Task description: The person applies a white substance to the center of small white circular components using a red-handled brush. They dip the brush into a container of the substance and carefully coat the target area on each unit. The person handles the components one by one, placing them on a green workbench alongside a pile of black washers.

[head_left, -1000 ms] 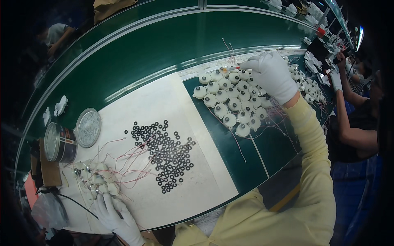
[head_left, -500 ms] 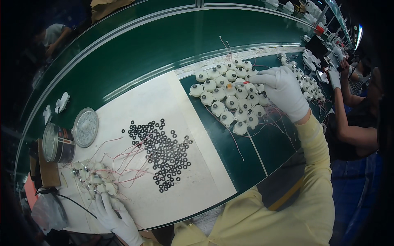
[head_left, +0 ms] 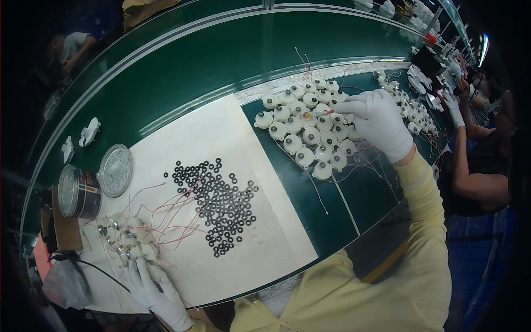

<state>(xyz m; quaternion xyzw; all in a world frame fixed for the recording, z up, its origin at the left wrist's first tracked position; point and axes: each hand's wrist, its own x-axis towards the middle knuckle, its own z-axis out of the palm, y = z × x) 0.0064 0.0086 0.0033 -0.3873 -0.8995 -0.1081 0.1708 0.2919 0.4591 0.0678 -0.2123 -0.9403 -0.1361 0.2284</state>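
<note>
My gloved right hand (head_left: 381,124) pinches a slim brush-like tool (head_left: 323,113) with a red section. The tool's amber tip is over a cluster of round white motors (head_left: 311,136), each with a dark centre. Whether the tip touches one I cannot tell. Thin red and white wires trail from the motors. At the lower left, my gloved left hand (head_left: 155,290) lies with fingers stretched out at the near edge of a second group of white motors (head_left: 130,238). Between the groups, many small black rings (head_left: 227,202) are spread on a white sheet (head_left: 271,254).
A tin can (head_left: 80,193) and a round clear lid (head_left: 116,170) stand at the left, beside a cardboard box (head_left: 66,227) and a plastic bag (head_left: 66,285). White moulded parts (head_left: 89,131) lie beyond. More motors (head_left: 412,113) and a co-worker's arm (head_left: 462,160) are at the right.
The tool's tip stays over nearly the same spot in the cluster. My right hand has barely shifted, and my left hand stays by its motors. The co-worker's gloved hand has moved slightly.
</note>
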